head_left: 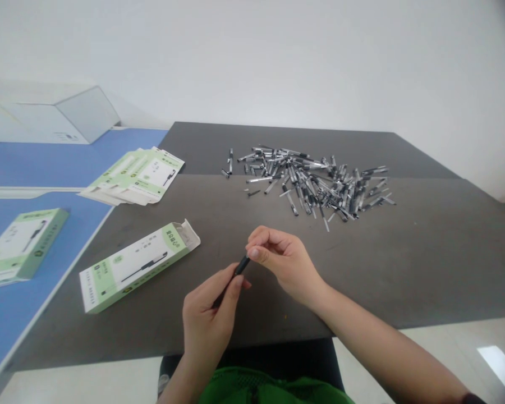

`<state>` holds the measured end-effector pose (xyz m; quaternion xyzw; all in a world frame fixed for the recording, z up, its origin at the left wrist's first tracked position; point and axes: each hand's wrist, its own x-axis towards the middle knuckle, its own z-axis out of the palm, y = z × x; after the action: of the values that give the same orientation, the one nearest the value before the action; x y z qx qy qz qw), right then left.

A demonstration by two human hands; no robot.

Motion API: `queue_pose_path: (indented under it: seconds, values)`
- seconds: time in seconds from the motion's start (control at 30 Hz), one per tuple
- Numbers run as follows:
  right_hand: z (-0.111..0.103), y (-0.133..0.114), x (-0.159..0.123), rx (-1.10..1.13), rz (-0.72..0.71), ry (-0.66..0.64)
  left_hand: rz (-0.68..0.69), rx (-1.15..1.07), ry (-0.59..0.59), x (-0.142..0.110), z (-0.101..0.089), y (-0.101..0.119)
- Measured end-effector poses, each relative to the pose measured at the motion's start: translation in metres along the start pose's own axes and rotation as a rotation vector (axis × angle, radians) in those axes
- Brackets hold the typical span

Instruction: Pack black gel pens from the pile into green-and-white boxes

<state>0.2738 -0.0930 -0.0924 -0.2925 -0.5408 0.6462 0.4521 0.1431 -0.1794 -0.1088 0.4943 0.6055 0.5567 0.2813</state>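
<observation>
Over the near part of the dark table, my left hand [212, 308] is closed around a slim black pen [243, 264]. At the pen's upper end my right hand [281, 261] pinches it between thumb and fingers, and the fingertips hide that tip. The pen slants up to the right. To the left of my hands lies a white and green pen box [138, 266] with its end flap open toward them. Beyond my hands spreads a heap of loose pen parts [315, 179], clear tubes and black pieces jumbled together.
Flattened white and green boxes [138, 175] overlap at the table's back left. On the blue table [79, 224] to the left are more pen boxes [23, 244] and a large white carton [46, 115]. A white wall [278, 62] stands behind.
</observation>
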Motion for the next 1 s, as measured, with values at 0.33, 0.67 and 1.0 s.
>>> queue_pose_path:
  seconds: [0.33,0.67,1.0]
  values:
    - [-0.146,-0.037,0.078,-1.192,-0.025,0.354,-0.226,-0.158,-0.076,0.011,-0.013,-0.023]
    - [-0.193,-0.044,0.089,-1.567,0.228,0.214,-0.297,-0.194,-0.071,0.007,-0.010,-0.009]
    - [-0.153,-0.027,0.067,-1.786,0.344,0.167,-0.272,-0.170,-0.069,0.007,-0.010,-0.011]
